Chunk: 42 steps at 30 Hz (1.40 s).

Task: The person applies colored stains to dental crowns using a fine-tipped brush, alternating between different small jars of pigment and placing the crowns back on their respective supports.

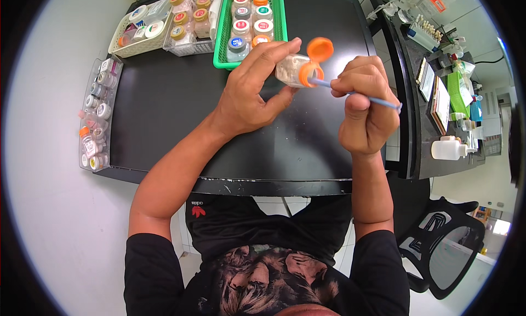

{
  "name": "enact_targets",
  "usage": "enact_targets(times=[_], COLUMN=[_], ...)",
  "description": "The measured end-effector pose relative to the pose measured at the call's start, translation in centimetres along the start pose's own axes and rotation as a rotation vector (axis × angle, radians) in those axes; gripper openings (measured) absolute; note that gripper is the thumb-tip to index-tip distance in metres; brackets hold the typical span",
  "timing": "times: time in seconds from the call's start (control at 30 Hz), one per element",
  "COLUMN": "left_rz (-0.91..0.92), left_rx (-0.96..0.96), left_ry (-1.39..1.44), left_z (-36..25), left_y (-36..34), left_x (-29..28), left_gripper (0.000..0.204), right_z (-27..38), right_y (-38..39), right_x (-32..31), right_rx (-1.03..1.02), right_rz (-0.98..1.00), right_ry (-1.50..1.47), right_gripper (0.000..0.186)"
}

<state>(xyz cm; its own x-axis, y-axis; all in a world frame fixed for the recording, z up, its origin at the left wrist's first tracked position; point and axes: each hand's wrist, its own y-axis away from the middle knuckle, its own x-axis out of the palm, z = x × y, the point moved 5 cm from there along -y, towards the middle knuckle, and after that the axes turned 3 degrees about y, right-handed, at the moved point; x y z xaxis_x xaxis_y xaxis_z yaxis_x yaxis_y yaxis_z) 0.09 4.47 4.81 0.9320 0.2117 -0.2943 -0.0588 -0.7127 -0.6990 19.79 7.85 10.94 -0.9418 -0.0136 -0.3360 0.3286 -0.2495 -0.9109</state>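
Head view showed us the left hand (pixel 252 91) gripping a clear jar (pixel 296 72) between thumb and fingers, the jar tipped on its side with its mouth toward the right hand (pixel 366 99). We saw pale contents (pixel 286 69) inside and an orange flip lid (pixel 320 49) standing open. The right hand was closed around a thin bluish stick (pixel 322 83), one end at the jar's mouth; how far in it reached, we could not tell. We saw the jar raised over the black desk (pixel 164 107), nearer its far edge than its near one. At that far edge stood a green basket (pixel 221 31) of lidded jars (pixel 263 27), then leftward a clear basket (pixel 192 48) and, by the far left corner, a cream basket (pixel 139 49). Along the left edge we found a clear tray (pixel 114 105) of small jars (pixel 89 146). Beyond the right edge, a side bench (pixel 422 135) carried a white bottle (pixel 449 149).
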Motion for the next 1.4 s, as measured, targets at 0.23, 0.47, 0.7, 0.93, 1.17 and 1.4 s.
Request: enact_targets(times=[0.23,0.47,0.7,0.93,1.17,1.4], left_rz=[-0.068,0.005,-0.042,-0.014,-0.031,-0.046], left_rx=[-0.027,0.045,0.002,-0.016,-0.003,-0.041], left_ry=[0.088,-0.079,-0.007,0.033,0.020,0.104], left_z=[0.9,0.2,0.7,0.8,0.6,1.5], left_y=[0.4,0.1,0.4,0.3,0.2,0.7], left_x=[0.2,-0.1,-0.2,0.1,-0.2,0.4], left_gripper=[0.064,0.062,0.059,0.060,0.058,0.058], right_z=[-0.9,-0.8,-0.7,-0.6,-0.1,0.6], right_y=[0.4,0.7,0.4,0.2,0.1,0.2], right_x=[-0.1,0.0,0.3,0.3,0.4,0.4], right_rx=[0.086,0.207,0.106,0.113,0.052,0.038], right_rz=[-0.093,0.003,-0.003,-0.009,0.003,-0.025], right_ry=[-0.026,-0.159,-0.069,-0.056,0.078,0.088], right_gripper=[0.030,0.029,0.034,0.034,0.029,0.031])
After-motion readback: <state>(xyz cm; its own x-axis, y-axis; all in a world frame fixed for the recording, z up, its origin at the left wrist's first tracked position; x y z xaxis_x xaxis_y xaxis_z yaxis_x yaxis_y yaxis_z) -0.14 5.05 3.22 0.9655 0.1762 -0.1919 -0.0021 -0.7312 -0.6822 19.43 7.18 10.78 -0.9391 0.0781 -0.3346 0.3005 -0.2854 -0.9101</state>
